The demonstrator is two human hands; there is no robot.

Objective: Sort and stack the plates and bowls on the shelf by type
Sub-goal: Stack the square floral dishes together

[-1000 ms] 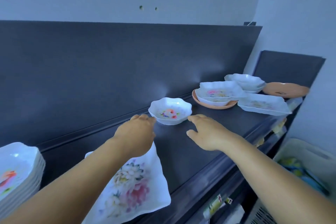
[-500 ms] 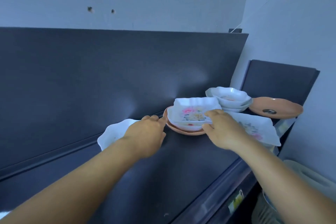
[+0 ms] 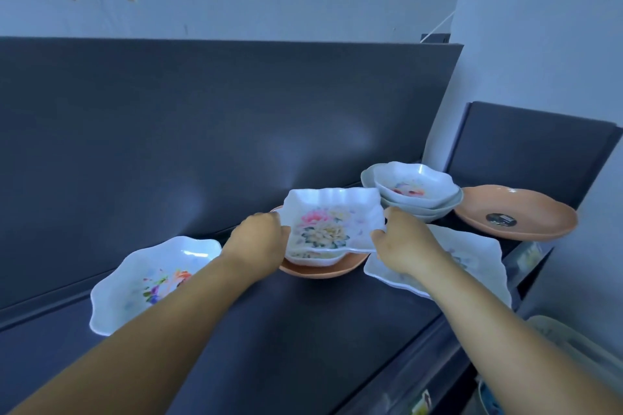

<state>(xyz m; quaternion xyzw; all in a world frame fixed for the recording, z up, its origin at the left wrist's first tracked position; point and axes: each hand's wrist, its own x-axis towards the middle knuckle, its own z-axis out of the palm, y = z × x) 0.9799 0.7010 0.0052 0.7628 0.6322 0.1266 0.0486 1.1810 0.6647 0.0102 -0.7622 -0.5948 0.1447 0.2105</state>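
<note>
Square bowl (image 3: 332,224) is gripped at opposite edges by left hand (image 3: 258,239) and right hand (image 3: 403,244), fingers curled on rims. It sits nested atop orange plate (image 3: 323,269) on shelf (image 3: 286,330), directly between both hands.

The light is dim and cool, giving everything a bluish cast. Two soft, pale glare patches lie on the dark matte back panel of the shelf (image 3: 236,111), one above and behind the grip, one behind and to its left. The white square floral bowl (image 3: 332,222) between the hands is mildly blurred, its flower print smeared. Shadows under the dishes are faint. Wide-angle distortion bends the panel's top edge and swells both forearms toward the lower corners.
</note>
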